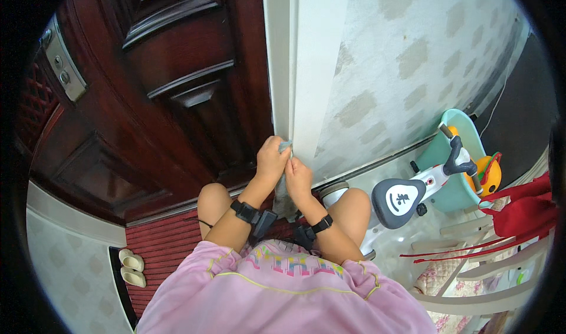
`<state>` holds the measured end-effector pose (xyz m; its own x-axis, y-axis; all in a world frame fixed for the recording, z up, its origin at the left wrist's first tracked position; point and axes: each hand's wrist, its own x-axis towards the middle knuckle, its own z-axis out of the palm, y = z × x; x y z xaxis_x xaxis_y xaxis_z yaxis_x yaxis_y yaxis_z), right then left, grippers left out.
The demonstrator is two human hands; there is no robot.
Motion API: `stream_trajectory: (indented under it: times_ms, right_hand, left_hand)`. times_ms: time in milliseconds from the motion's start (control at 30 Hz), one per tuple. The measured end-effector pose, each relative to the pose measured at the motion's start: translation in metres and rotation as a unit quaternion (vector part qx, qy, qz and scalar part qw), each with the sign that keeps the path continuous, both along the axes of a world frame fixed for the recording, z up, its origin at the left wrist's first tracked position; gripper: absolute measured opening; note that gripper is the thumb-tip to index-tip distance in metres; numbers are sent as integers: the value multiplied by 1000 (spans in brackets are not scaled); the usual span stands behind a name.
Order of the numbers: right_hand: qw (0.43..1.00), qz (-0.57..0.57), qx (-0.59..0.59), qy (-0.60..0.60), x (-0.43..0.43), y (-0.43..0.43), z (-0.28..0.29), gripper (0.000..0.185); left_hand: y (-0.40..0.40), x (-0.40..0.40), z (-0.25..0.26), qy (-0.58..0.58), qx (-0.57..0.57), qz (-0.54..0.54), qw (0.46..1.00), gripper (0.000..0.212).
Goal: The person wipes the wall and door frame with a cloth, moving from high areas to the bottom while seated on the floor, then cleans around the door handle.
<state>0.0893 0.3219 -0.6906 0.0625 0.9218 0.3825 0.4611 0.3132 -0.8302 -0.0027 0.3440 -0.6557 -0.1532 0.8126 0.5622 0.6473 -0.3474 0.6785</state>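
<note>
A grey-blue cloth (pixel 285 201) hangs between my two hands, close against the white door frame (pixel 283 91). My left hand (pixel 269 159) is closed on its upper part, and a light blue fold pokes out beyond the thumb. My right hand (pixel 299 179) pinches the cloth just below and to the right, with the thumbs nearly touching. The fingers hide part of the cloth. To the left of my hands stands a dark red-brown panelled door (pixel 194 121) with a metal lock plate (pixel 64 64). My bent knees are on either side of my forearms.
A child's ride-on tricycle (pixel 398 203) stands to the right, by a mint-green tub (pixel 444 197) holding toys. A pale chair (pixel 499 301) with a red strapped item (pixel 524 214) is at lower right. Cream slippers (pixel 132 267) rest by the red ribbed mat (pixel 170 254).
</note>
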Motion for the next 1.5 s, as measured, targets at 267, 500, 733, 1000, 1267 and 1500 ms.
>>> stream_trajectory:
  times_ms: [267,500,733,1000,1267,1500]
  right_hand:
    - [965,7,228,129,-5,16,192,30]
    - [967,-12,231,108,-9,20,170,23]
    - [995,31,34,89,-3,8,65,17]
    - [987,57,99,112,12,7,52,14]
    - [970,83,107,202,-10,3,124,18]
    - [970,100,26,220,-4,3,77,16]
  left_hand:
    - [14,-2,212,12,245,18,969,19]
    - [9,-1,201,-75,127,0,989,21]
    - [4,-5,81,-183,-28,-32,982,18]
    - [5,-3,101,-115,35,-31,992,15]
    - [18,-16,144,-376,-14,-181,909,14]
    - [19,-12,107,-470,-118,-231,843,14]
